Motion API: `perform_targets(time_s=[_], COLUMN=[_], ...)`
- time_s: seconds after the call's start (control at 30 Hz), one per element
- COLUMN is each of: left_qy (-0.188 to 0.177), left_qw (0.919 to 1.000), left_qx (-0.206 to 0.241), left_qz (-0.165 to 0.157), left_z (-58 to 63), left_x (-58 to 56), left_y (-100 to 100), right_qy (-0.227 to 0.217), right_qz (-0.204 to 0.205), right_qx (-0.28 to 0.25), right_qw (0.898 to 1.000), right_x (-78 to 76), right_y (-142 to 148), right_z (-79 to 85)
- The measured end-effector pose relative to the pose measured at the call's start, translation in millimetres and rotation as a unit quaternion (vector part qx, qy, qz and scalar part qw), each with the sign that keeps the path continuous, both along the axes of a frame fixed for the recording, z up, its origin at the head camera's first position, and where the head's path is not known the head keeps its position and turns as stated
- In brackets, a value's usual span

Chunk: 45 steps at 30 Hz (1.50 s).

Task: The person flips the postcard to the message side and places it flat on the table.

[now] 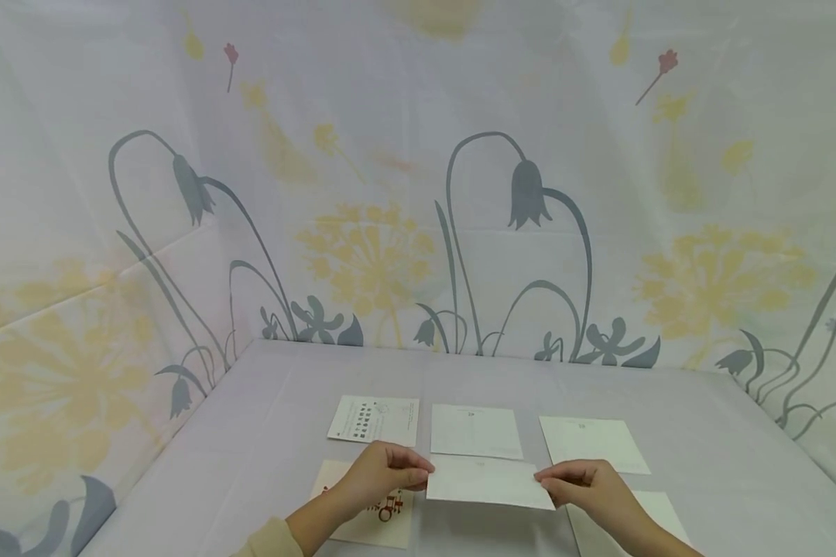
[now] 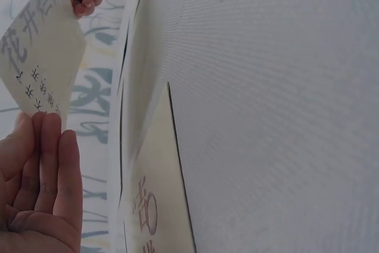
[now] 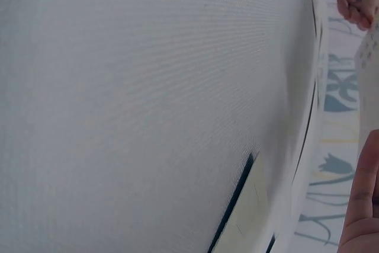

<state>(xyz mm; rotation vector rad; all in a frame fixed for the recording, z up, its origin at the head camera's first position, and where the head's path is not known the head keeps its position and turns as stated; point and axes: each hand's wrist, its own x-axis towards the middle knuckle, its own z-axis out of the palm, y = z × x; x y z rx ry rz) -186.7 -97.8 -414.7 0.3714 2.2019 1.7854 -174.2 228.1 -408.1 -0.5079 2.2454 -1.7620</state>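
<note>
Between my two hands a pale card (image 1: 489,483) is held up above the table, tilted. My left hand (image 1: 383,480) pinches its left edge between thumb and fingers. On the opposite edge, my right hand (image 1: 588,489) pinches it in the same way. The left wrist view shows the underside of the card (image 2: 44,51) with large dark characters and smaller writing. Below my left forearm lies a cream card with red print (image 1: 390,514), partly covered by that arm. Under my right forearm is another pale card (image 1: 658,507), also partly hidden.
Farther back on the white-covered table (image 1: 306,371) lie a card with black printed text (image 1: 376,420), a plain pale card (image 1: 475,432) and another pale card (image 1: 594,443). Flower-patterned cloth (image 1: 404,155) rises behind the table and along both sides.
</note>
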Motion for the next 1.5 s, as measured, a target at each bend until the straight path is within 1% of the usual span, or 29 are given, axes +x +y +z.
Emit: perform_targets(time_s=[0.17, 0.3, 0.43, 0.6, 0.7, 0.83, 0.93, 1.03, 1.13, 1.23, 1.37, 1.5], left_qy=[-0.014, -0.023, -0.033, -0.026, -0.021, -0.020, -0.016, -0.010, 0.001, 0.008, 0.009, -0.002], left_qw=[0.9998, 0.9993, 0.9986, 0.9985, 0.9987, 0.9987, 0.9989, 0.9989, 0.9981, 0.9968, 0.9964, 0.9968], left_qx=[0.014, 0.028, 0.041, 0.046, 0.041, 0.030, 0.014, -0.010, -0.043, -0.066, -0.072, -0.068], left_qz=[-0.003, -0.004, 0.000, 0.011, 0.021, 0.037, 0.042, 0.044, 0.045, 0.046, 0.043, 0.043], left_z=[-1.2, -0.5, -0.9, -1.8, -2.5, -3.3, -4.6, -7.2, -9.5, -10.5, -10.8, -9.9], left_x=[1.0, 2.3, 3.1, 4.9, 5.7, 6.3, 6.8, 7.2, 7.1, 7.3, 8.8, 11.1], left_y=[1, 1, 2, 5, 7, 10, 12, 12, 13, 14, 16, 17], right_qy=[0.000, -0.008, -0.014, -0.020, -0.026, -0.035, -0.042, -0.049, -0.056, -0.062, -0.071, -0.073], right_qz=[0.004, -0.007, -0.022, -0.060, -0.078, -0.081, -0.081, -0.074, -0.057, -0.045, -0.040, -0.034], right_qx=[-0.005, 0.001, 0.016, 0.041, 0.054, 0.054, 0.048, 0.045, 0.040, 0.043, 0.053, 0.054], right_qw=[1.000, 1.000, 1.000, 0.997, 0.995, 0.995, 0.995, 0.995, 0.996, 0.996, 0.995, 0.995], right_x=[0.3, 1.1, 3.8, 5.5, 6.9, 8.4, 8.7, 8.3, 7.4, 7.4, 8.4, 9.5], right_y=[0, -2, -9, -18, -20, -21, -21, -21, -21, -20, -20, -20], right_z=[-0.9, -1.3, -2.0, -0.3, 0.8, -0.7, -3.8, -7.7, -12.0, -16.1, -20.3, -21.8])
